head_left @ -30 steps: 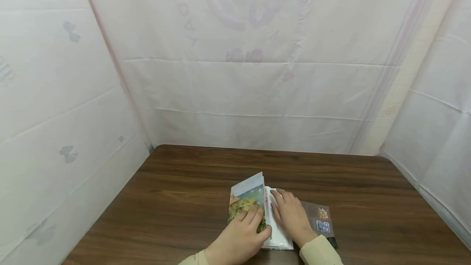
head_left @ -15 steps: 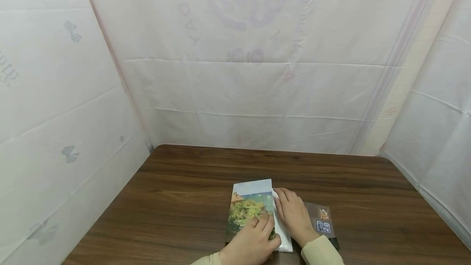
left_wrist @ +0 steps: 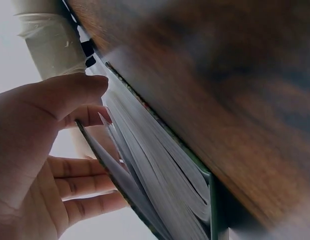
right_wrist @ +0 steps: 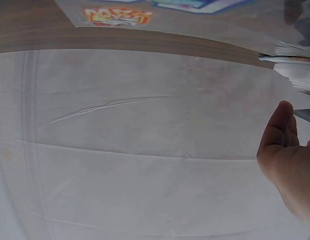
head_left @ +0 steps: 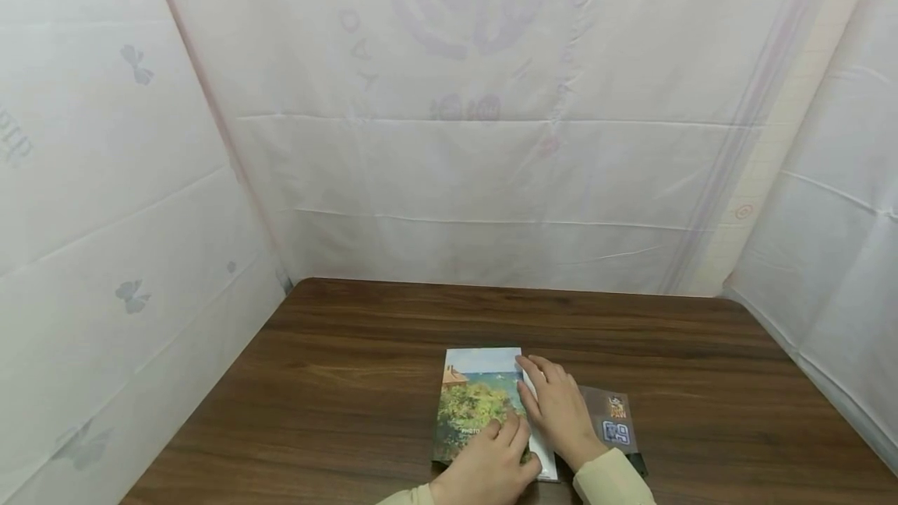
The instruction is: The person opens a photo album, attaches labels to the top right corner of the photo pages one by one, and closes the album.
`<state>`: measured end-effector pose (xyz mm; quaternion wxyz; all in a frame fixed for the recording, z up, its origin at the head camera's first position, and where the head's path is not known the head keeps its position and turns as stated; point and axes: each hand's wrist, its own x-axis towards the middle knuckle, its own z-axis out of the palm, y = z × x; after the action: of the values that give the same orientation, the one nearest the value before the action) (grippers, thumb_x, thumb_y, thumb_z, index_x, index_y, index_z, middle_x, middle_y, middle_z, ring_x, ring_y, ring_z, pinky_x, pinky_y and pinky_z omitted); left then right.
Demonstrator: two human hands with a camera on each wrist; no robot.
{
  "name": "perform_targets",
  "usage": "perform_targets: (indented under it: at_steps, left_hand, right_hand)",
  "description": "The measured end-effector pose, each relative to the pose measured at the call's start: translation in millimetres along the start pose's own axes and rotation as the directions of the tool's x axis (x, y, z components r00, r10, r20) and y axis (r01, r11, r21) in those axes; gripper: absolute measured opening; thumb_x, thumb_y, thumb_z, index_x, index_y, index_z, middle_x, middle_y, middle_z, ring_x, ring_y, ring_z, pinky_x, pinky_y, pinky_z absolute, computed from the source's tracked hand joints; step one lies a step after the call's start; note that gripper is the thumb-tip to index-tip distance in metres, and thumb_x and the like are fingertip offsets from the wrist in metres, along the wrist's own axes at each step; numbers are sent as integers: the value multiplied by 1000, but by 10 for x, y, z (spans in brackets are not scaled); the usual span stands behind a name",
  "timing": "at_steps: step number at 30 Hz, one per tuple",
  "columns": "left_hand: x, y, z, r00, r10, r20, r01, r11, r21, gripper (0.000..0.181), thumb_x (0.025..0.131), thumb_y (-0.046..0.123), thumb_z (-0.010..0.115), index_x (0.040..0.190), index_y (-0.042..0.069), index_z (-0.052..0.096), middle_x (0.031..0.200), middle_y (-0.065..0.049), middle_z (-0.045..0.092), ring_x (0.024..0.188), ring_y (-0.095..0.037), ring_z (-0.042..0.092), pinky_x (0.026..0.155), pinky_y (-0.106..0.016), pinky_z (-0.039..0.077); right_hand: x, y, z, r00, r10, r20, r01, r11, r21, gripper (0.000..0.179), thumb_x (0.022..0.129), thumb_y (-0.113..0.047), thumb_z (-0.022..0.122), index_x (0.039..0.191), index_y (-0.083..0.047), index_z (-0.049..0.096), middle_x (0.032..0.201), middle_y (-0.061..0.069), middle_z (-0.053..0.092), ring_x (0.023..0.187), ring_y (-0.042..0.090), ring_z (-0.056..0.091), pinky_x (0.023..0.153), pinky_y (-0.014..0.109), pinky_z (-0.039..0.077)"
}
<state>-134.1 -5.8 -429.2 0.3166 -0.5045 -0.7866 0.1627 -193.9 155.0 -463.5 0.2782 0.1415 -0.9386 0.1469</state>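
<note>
A photo album [head_left: 473, 396] with a painted cover of green bushes, sea and a house lies on the table in the head view. My left hand [head_left: 487, 462] rests its fingers on the cover's lower right part. In the left wrist view, the left thumb [left_wrist: 89, 90] touches the edges of the white pages [left_wrist: 155, 155], and the cover stands slightly apart from them. Along the album's right side, my right hand [head_left: 557, 411] lies with its fingertips at the page edges. Beneath the right wrist is a dark see-through sheet [head_left: 596, 404] with stickers.
The brown wood-grain table [head_left: 337, 380] extends to the left, right and back of the album. White printed cloth walls [head_left: 449, 178] stand behind it and at both sides.
The album's cover has swung down to the right, from raised to nearly flat over the pages. My left hand has moved right and down with it; the right hand stays almost in place.
</note>
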Motion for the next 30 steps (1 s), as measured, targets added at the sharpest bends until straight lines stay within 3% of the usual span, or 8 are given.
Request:
perform_targets:
  at_steps: [6,12,17,24,30]
  left_hand:
    - [-15,-6,-8,1000,12,17,-12,1000,8,21,93,40,42,97,30,59,107,-2,61,98,-14,59,74,-20,50]
    - [-67,-109,-69,985,44,164,-35,998,-58,45,87,55,42,126,32,47,124,-3,54,110,-14,55,80,-22,50]
    - [-102,-234,-110,975,-15,220,46,989,-137,53,83,60,46,127,31,46,126,-3,52,111,-15,53,84,-27,49]
    - [-151,-402,-74,966,-144,216,185,966,-181,52,81,60,48,121,27,52,120,-3,54,110,-17,54,87,-31,50]
    - [-185,-515,25,941,-234,244,288,933,-216,49,80,59,50,118,26,54,120,-4,54,111,-18,53,86,-35,49]
  right_hand:
    - [-4,-1,15,1000,-1,3,1,1000,2,34,87,-31,57,120,-21,56,117,5,58,105,23,56,84,41,47]
    - [-10,0,31,1000,-2,20,3,1000,-11,29,87,-30,56,114,-20,59,116,5,58,104,22,56,84,41,47]
    - [-10,-7,20,999,-10,35,11,1000,-23,28,87,-29,57,112,-17,60,116,6,58,104,22,56,85,40,47]
    - [-26,-1,13,998,-10,66,13,999,-36,27,87,-27,56,110,-16,62,117,6,58,104,21,56,85,39,47]
    - [-48,-3,11,997,-15,77,17,999,-32,26,86,-27,57,109,-16,63,115,5,59,101,20,57,85,39,47]
